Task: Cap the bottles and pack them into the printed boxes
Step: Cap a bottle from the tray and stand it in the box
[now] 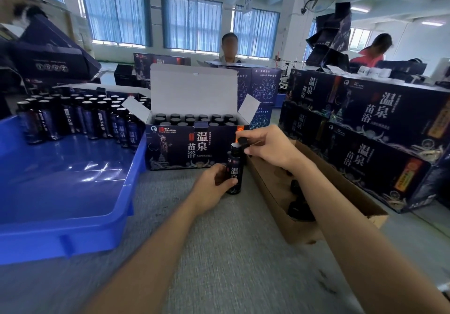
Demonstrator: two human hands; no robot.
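Just in front of the open printed box, on the grey bench, we hold one bottle upright. Our left hand has its grip curled round the lower body. Our right hand pinches a black cap in its fingertips right at the bottle's pale mouth; the cap is tilted and not yet seated. We judge ourselves to be midway through capping this one.

As for progress, the open printed box holds rows of dark-capped bottles standing upright under its raised lid. Whether every slot in its front row is filled we cannot tell. To the right of the box, closed printed boxes are stacked, and they look to us like finished packs.

Plenty seems left, though. To the left of the box, a blue tray carries a crowd of upright bottles along its far side. Their tops look paler than those in the box, so we take them to be waiting for caps.

Right of the box and nearer to us, a shallow brown cardboard carton holds loose black caps, partly hidden under our right forearm.
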